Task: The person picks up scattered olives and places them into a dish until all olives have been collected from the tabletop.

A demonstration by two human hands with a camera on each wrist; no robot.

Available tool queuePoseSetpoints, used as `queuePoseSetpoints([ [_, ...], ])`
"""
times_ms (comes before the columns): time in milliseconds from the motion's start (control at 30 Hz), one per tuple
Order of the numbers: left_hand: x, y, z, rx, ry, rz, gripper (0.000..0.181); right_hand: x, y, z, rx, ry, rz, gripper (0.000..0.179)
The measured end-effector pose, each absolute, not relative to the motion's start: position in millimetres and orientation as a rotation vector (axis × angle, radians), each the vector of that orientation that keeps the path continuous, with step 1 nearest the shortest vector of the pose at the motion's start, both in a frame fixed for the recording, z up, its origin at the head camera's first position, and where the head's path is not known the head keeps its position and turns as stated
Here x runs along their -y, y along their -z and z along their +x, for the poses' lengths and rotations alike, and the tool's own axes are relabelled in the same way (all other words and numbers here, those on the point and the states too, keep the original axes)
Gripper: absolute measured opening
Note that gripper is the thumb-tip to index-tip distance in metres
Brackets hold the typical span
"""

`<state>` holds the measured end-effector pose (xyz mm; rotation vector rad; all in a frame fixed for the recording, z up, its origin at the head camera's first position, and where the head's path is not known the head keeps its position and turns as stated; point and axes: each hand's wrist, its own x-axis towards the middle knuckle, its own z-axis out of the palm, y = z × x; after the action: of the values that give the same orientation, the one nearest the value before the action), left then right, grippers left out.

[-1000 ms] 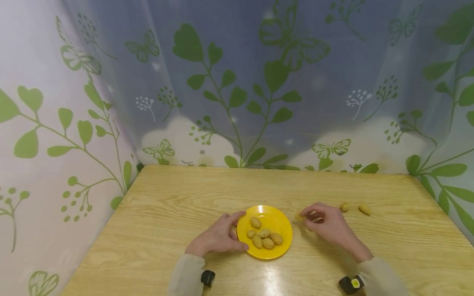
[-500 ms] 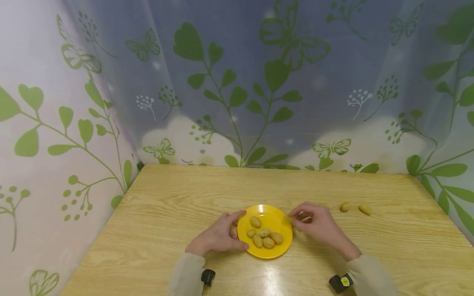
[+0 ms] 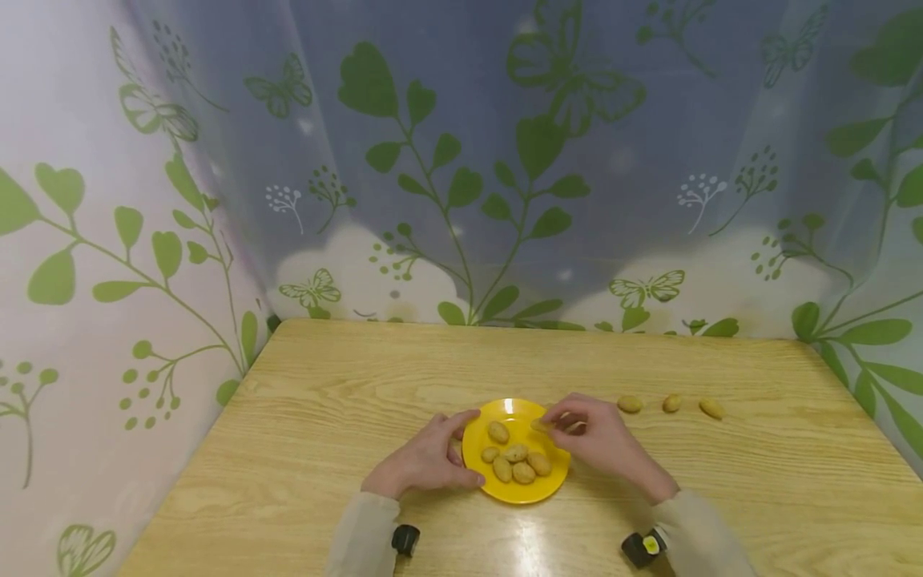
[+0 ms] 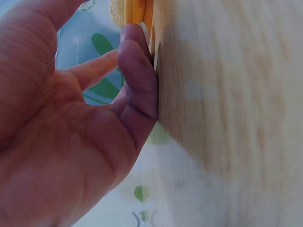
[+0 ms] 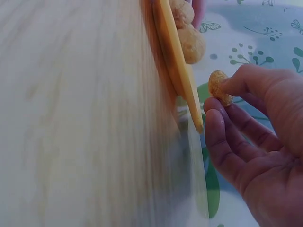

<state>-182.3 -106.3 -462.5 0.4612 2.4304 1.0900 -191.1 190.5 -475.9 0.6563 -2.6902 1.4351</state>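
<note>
Six small tan potato-like pieces (image 3: 523,473) are held on a round yellow plate (image 3: 512,415), five of them gathered toward its near side and one set a little farther back. The plate's left rim is gripped by the left hand (image 3: 429,458), with the thumb placed at the near part of the edge and a finger at the far part; in the left wrist view the other fingers are seen curled beside the rim, close to the tabletop. Another potato-like piece (image 5: 219,87) is pinched between the thumb and fingertips of the right hand (image 3: 594,433), and is held above the plate's far right part, apart from the pieces lying there. Three loose pieces (image 3: 672,403) are spaced out in a row to the right of the plate, on the wood-grain table (image 3: 346,377). At both wrists small black devices (image 3: 406,541) are worn beside pale sleeves (image 3: 710,537). Behind the table, a blue and white curtain (image 3: 476,248) is printed with green leaves and butterflies.
</note>
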Motion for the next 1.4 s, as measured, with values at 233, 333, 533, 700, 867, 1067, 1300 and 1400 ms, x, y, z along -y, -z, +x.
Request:
queuePoseSetpoints([
  [233,106,463,-183,-2.438,-1.084,0.472,0.096,-182,475,-195,2.721,-1.405,0.670,0.018],
  [333,107,463,-183,-2.436,-1.085,0.470,0.096,-179,476,-196,2.716,-1.406,0.700,0.018],
  [533,107,463,-182,-2.424,-1.091,0.459,0.095,-171,479,-201,2.710,-1.402,0.730,0.019],
  [700,107,464,-183,-2.427,-1.083,0.449,0.095,-163,479,-203,2.692,-1.391,0.774,0.018],
  [867,107,465,-184,-2.431,-1.079,0.460,0.095,-158,481,-205,2.696,-1.381,0.788,0.017],
  [1067,107,466,-184,-2.429,-1.074,0.463,0.095,-153,481,-207,2.730,-1.348,0.765,0.017],
  [1300,107,466,-184,-2.434,-1.071,0.466,0.095,-148,478,-208,2.775,-1.346,0.769,0.013],
  [1400,107,466,-185,-2.434,-1.077,0.468,0.095,-146,477,-208,2.791,-1.343,0.767,0.011],
])
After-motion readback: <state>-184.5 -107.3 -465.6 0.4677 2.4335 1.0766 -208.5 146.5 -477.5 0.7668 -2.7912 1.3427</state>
